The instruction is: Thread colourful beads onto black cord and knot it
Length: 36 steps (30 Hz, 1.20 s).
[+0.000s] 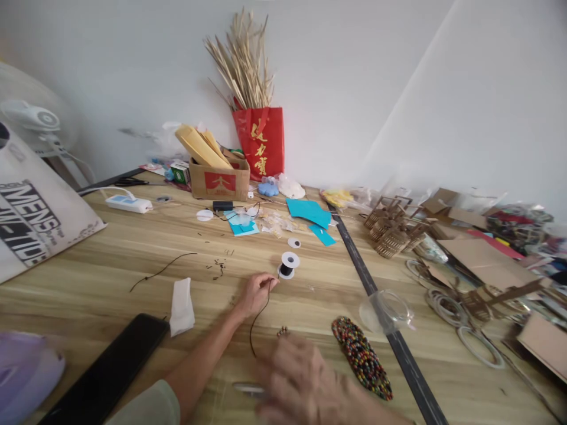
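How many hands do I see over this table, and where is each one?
2. The left hand is beside the white spool, holding black cord; the blurred right hand is nearer the camera, left of the beaded pile.

The right hand (301,373) is blurred, its grip unclear, and the left edge crops the white bag (49,203)

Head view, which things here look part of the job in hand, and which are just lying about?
Likely in use:
Black cord, in the left hand
Spool, just beyond that hand
Small beads, beside the blurred right hand
Beaded strands, possibly

Likely just lying about:
Red bag
Cardboard box
Power strip
White tissue
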Available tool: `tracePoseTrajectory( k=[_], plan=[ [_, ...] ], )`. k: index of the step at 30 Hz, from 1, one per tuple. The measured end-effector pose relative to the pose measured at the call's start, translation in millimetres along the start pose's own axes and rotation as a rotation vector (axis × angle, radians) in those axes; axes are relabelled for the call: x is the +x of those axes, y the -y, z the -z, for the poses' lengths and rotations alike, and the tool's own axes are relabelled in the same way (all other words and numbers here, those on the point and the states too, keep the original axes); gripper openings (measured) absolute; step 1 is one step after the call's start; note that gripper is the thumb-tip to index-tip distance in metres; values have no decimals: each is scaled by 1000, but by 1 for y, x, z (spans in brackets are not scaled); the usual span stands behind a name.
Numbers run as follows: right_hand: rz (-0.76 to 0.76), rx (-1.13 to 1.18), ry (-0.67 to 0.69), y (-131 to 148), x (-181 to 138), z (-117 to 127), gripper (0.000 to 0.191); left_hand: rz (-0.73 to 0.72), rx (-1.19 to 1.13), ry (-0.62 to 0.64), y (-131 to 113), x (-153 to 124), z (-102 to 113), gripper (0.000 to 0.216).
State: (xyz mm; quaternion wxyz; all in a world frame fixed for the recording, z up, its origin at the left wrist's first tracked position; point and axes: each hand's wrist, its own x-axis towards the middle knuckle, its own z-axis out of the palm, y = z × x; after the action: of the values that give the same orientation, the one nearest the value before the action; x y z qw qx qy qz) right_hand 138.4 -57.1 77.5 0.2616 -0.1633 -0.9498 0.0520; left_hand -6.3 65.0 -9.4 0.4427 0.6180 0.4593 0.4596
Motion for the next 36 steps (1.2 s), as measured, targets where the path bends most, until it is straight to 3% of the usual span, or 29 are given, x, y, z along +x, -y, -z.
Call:
tracePoseTrajectory(
  k=[3,6,10,13,18,22,24,26,30,36],
  plan=[
    [-304,-176,-42,-37,15,23,26,-7,-19,7,2,0,0,22],
    [-584,-379,28,-86,25,31,34,-3,-24,21,3,0,0,23],
    [-817,-508,155,-136,33,25,52,-89,-31,-9,3,2,1,20],
    [-922,-514,298,-153,41,16,63,-113,-68,-24,6,3,2,19],
    [-943,-476,391,-161,49,4,58,-90,-172,-1,10,5,3,22],
    [-830,-337,450,-171,44,12,43,-60,-253,-23,6,3,5,23],
    [-724,-268,479,-179,39,22,54,-46,-293,-60,3,3,7,23],
    [-598,-200,416,-187,33,33,67,-22,-353,-85,1,2,9,22],
    [-655,-182,333,-191,30,41,57,28,-496,-95,-1,2,9,24],
    [-782,-408,446,-162,42,22,55,29,-553,-79,-5,1,8,27]
  ],
)
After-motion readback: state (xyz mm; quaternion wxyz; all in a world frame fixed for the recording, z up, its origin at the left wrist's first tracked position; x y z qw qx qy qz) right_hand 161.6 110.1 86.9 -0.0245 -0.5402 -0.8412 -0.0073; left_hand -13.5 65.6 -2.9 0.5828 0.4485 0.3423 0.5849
